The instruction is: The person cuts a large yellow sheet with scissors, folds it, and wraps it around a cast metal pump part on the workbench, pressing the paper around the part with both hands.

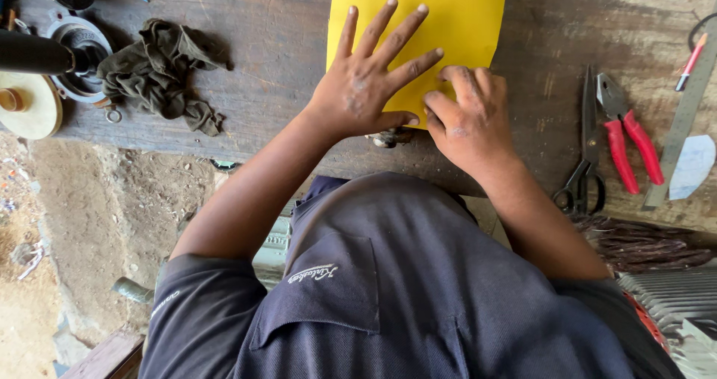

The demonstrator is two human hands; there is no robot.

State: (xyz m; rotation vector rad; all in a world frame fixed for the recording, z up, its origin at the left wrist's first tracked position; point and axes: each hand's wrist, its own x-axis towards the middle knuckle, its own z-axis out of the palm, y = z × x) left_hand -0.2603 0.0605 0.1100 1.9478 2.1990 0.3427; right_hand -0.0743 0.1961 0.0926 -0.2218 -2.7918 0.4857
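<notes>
Both hands (pixel 418 99) flat on yellow sheet (pixel 448 13) | wooden bench (pixel 276 28)

The left hand (pixel 364 84) lies flat, fingers spread, on a yellow sheet (pixel 441 20) on a worn wooden bench (pixel 276 35). The right hand (pixel 469 117) presses with curled fingers on the sheet's near right corner, just beside the left. A dark rag (pixel 164 69) lies to the left; scissors (pixel 585 155), red-handled pliers (pixel 627 132) and a metal ruler (pixel 687 110) lie to the right.
</notes>
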